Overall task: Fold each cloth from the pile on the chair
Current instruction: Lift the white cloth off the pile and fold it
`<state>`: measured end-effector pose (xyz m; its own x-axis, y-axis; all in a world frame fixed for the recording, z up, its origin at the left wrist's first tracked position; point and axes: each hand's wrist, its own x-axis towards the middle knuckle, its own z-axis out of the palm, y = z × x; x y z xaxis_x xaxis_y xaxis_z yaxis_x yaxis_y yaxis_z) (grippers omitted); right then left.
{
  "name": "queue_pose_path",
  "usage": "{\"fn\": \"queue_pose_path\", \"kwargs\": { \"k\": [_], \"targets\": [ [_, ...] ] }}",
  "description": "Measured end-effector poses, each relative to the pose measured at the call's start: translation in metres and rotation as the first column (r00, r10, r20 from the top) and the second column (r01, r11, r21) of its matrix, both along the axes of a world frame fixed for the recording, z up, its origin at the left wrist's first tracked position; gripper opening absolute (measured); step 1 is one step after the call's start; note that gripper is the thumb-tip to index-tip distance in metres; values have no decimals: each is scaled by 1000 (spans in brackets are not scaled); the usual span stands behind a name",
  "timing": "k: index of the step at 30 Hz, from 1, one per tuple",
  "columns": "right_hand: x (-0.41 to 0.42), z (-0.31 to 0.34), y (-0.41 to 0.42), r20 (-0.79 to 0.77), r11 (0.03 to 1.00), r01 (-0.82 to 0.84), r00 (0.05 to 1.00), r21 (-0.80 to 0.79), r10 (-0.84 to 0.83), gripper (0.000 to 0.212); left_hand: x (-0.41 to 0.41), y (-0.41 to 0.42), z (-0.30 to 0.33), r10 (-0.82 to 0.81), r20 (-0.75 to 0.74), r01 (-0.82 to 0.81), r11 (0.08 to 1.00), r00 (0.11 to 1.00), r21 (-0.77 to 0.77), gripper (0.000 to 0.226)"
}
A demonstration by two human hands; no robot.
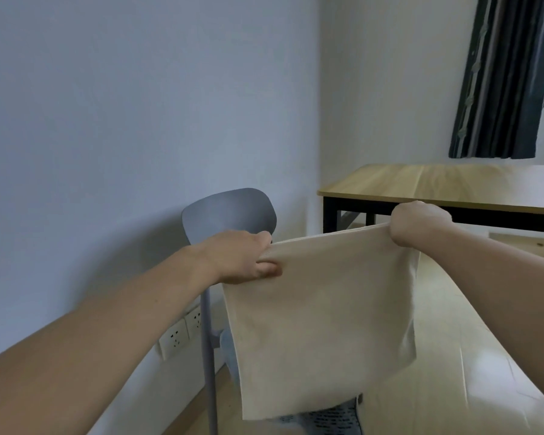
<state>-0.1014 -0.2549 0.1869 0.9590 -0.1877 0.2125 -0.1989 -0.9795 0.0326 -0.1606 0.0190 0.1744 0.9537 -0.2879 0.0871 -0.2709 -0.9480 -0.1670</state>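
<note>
Cream cloth (321, 324) hangs flat in the air in front of the grey chair (230, 211), its top edge stretched left to right. The left hand (242, 259) pinches one top corner and the right hand (418, 222) the other, each grip closed on fabric. The body of the cloth drops straight below both hands, so either could carry its corner across to the other.

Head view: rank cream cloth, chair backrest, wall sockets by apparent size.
1. cream cloth, though it hangs nearest the camera, so it looks bigger than it is.
2. chair backrest.
3. wall sockets.
</note>
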Motion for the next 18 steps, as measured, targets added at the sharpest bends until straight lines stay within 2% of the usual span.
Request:
{"fn": "queue_pose_path", "kwargs": {
  "k": [6,10,12,14,18],
  "targets": [
    [22,-11,-2,-36,1000,24,999,-6,-25,13,6,2,-3,-109,-51,90,953,993,-288,11],
    [39,-10,-1,-56,998,49,997,38,-46,11,19,1,-1,-167,5,158,922,986,-355,19],
    [48,-7,-1,-53,997,51,997,55,-48,13,33,5,0,-146,83,163,953,986,-255,29],
    [59,-2,0,-31,996,50,998,67,-48,16,50,10,3,-90,214,108,992,973,-71,35],
    [85,16,8,133,994,-12,991,110,-3,27,83,23,10,-50,485,-22,990,873,142,35]
  ]
}}
